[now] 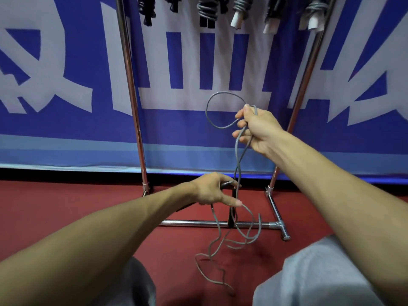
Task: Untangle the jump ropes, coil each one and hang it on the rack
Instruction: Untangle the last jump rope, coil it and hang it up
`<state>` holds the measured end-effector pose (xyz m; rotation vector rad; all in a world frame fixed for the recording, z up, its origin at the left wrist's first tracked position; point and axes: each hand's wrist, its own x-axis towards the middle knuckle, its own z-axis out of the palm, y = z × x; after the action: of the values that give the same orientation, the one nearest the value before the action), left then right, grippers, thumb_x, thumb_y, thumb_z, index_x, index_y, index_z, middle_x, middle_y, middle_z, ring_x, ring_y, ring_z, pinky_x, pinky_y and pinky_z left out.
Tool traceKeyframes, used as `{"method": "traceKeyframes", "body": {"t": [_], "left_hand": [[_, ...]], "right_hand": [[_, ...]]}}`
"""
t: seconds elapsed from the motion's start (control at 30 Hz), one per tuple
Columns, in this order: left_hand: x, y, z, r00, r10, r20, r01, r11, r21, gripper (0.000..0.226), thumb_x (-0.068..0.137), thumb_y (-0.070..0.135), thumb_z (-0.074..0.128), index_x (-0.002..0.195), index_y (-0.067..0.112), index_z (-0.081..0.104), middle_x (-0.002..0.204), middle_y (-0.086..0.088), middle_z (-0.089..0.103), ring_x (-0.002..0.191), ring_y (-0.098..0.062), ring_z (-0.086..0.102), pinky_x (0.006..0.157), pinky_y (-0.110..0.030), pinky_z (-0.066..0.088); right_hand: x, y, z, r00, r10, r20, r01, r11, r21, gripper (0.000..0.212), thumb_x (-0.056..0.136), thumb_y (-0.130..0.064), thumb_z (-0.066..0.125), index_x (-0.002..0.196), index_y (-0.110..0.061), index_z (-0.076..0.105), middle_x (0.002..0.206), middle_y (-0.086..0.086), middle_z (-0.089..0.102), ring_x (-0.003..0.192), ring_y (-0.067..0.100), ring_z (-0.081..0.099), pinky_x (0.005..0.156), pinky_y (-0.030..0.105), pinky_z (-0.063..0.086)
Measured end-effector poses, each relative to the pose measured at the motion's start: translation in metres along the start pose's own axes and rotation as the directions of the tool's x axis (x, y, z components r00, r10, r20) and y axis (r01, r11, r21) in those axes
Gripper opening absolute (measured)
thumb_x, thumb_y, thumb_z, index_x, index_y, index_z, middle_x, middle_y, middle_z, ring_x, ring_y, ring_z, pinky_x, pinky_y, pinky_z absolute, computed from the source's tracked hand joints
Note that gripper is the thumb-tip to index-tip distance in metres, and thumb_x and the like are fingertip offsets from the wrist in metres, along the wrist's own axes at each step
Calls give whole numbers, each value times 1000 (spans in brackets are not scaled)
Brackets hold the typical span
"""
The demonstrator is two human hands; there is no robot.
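Note:
A grey jump rope (237, 151) hangs between my hands in front of a chrome rack (130, 85). My right hand (257, 129) grips the rope high up, and a loop (208, 102) stands out to its left. Lower down, my left hand (210, 191) pinches a black handle (226, 184) with the thumb pointing right. A second black handle (231, 215) dangles below it. The rest of the rope (212, 268) trails in loose tangled curves on the red floor. Several coiled ropes (207, 12) hang from the rack's top.
A blue and white banner (66, 85) covers the wall behind the rack. The rack's base bar (194, 222) and right foot (277, 215) lie on the red floor (66, 206). My knees in grey trousers (309, 272) fill the bottom of the view.

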<state>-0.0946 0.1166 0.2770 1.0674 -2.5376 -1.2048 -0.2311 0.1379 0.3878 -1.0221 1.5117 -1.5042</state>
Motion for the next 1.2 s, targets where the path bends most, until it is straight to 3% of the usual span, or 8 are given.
{"method": "traceKeyframes", "body": {"t": [0.1,0.23,0.33,0.5,0.67,0.77,1.03,1.2], "left_hand": [[12,2,7,998,55,-24,-54,997,47,21,86,37,73,91,17,70,82,10,64,75,-2,56,75,-20,46],[9,-9,-6,990,2,-140,13,995,103,29,93,31,65,74,9,63,62,3,47,60,-13,39,56,-23,33],[-6,-6,-28,965,-35,-259,48,998,43,31,96,34,58,73,14,64,42,11,41,40,-2,37,44,-15,31],[-26,18,-56,906,-122,-406,-106,861,-497,34,100,34,52,71,16,49,47,7,28,41,-9,24,41,-18,20],[-45,33,-68,867,-89,-490,-227,805,-548,34,98,37,54,74,13,55,51,5,29,44,-10,24,43,-22,19],[-47,36,-68,848,-101,-520,-256,780,-571,33,95,37,59,75,11,58,46,7,27,42,-10,23,40,-21,20],[-57,29,-74,814,-100,-572,-267,811,-521,32,95,35,59,71,14,60,48,6,29,41,-9,23,40,-20,21],[-60,17,-64,896,-119,-429,-136,844,-518,47,96,52,48,72,12,54,50,3,24,41,-11,18,41,-18,18]], "right_hand": [[0,-5,-5,1000,12,-28,-10,997,72,34,106,-29,32,86,-11,53,67,2,43,35,9,56,33,16,37],[14,3,-25,986,-40,-159,45,999,23,38,106,-29,35,78,-12,55,60,2,37,28,8,34,32,16,22],[26,17,-50,958,-144,-249,72,958,-279,39,102,-34,42,74,-15,63,47,-1,36,29,10,28,34,18,21],[12,25,-46,997,-16,76,50,886,-461,50,89,-60,55,72,-13,64,53,-4,43,42,9,31,45,22,26],[-15,22,-14,873,59,485,172,891,-419,48,66,-57,70,74,-14,50,66,-3,61,56,11,39,50,21,31],[-21,22,3,864,41,502,212,874,-437,48,70,-38,84,74,-16,41,74,10,58,61,13,52,46,23,33],[-33,17,27,877,51,478,130,932,-338,13,82,-19,73,86,-13,62,71,3,70,51,10,54,49,24,29],[-30,13,29,906,70,418,40,968,-247,3,85,-13,66,87,-12,65,71,7,69,42,3,45,46,24,19]]}}
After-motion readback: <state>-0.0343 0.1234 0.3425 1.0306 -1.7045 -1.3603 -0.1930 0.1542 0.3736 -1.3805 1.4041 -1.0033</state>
